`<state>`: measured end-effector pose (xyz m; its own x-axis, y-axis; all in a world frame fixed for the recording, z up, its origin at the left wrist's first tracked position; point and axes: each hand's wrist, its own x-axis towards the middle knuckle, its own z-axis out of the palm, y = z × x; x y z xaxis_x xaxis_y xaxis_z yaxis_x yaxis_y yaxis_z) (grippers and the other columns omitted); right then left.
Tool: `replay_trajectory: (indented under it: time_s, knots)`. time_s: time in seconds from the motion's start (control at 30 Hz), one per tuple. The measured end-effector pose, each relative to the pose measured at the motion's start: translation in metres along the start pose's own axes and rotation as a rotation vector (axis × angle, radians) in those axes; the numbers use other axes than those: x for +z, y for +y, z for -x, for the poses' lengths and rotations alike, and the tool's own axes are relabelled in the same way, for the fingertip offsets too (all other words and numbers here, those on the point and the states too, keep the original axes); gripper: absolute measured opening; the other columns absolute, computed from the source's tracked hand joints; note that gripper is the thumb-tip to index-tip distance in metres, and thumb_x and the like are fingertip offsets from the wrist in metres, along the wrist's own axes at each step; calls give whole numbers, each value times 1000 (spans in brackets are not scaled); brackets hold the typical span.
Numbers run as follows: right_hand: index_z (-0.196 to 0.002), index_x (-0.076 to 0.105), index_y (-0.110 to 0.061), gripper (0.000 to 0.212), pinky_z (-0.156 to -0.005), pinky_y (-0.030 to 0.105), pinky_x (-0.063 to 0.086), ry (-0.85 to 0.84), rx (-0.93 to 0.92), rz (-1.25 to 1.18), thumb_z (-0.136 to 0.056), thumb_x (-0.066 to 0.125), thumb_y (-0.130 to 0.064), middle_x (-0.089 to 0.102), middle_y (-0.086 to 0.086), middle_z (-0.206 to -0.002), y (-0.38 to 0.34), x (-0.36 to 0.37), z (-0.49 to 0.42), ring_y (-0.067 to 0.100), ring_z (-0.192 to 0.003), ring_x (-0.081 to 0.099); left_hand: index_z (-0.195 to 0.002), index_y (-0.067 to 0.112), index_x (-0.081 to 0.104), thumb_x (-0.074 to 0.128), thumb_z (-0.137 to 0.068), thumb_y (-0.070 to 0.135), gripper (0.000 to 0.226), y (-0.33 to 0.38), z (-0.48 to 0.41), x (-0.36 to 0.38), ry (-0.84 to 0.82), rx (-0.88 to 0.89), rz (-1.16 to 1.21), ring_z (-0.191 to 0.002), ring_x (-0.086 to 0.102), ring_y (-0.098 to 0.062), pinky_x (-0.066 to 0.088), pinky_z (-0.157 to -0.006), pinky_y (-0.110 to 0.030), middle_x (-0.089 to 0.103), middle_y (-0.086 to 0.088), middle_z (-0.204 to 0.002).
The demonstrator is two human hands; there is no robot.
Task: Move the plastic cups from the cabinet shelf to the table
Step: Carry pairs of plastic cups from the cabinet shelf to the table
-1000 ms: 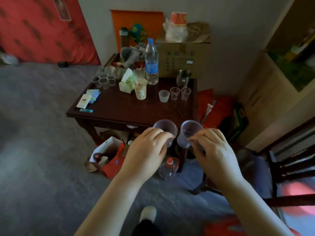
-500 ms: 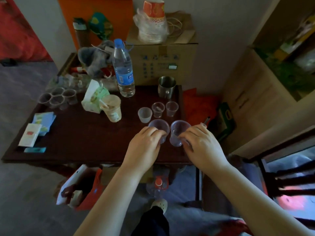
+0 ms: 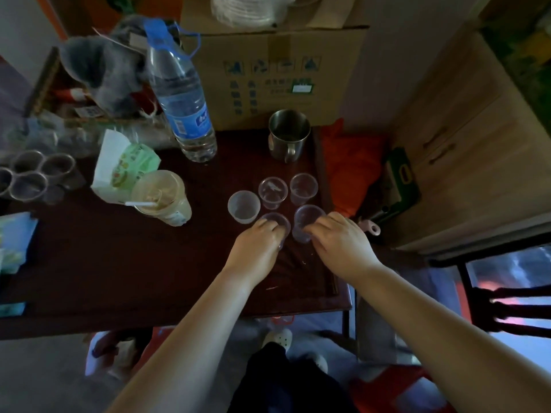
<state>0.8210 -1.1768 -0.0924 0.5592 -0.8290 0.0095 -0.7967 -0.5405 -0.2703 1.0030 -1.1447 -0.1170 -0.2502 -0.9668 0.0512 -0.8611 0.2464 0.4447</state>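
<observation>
Your left hand has a closed grip on a clear plastic cup, fingers curled over its near rim. Your right hand likewise grips a second clear cup, fingertips pinching its near side. Both cups are upright, side by side, low over the dark wooden counter near its right edge. Can't tell if their bases are touching the surface; your hands hide them.

Just beyond them stand three more small cups on the counter: a cloudy white one at left, then two clear ones and in a row behind. The cup in your left hand sits right beside the white one.

Further back, a steel mug stands near the counter's far right corner, handle facing you. A water bottle with blue cap and label is upright to its left. A lidded drink cup with a straw is at centre-left, touching a green-and-white tissue pack. A cluster of four clear cups sits at the far left edge. A cardboard box stands behind the counter, and a wooden cabinet is to the right.
</observation>
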Motion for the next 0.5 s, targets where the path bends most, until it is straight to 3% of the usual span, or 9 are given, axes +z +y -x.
replay_trajectory:
  time_s: [0.27, 0.5]
  knots:
    - [-94, 68, -10, 28, -68, 40, 49, -3, 36, 12, -69, 68, 3, 65, 6, -81, 17, 27, -18, 29, -80, 58, -90, 6, 65, 65, -72, -5, 21, -15, -20, 22, 19, 42, 13, -81, 60, -25, 49, -59, -33, 64, -6, -83]
    - [-90, 67, -8, 21, -71, 41, 50, 0, 56, 21, -72, 65, 2, 65, 6, -82, 22, 46, -26, 30, -83, 57, -98, 8, 64, 62, -76, -2, 24, -25, -26, 33, 39, 59, 18, -85, 59, -24, 51, -66, -35, 64, -5, -87]
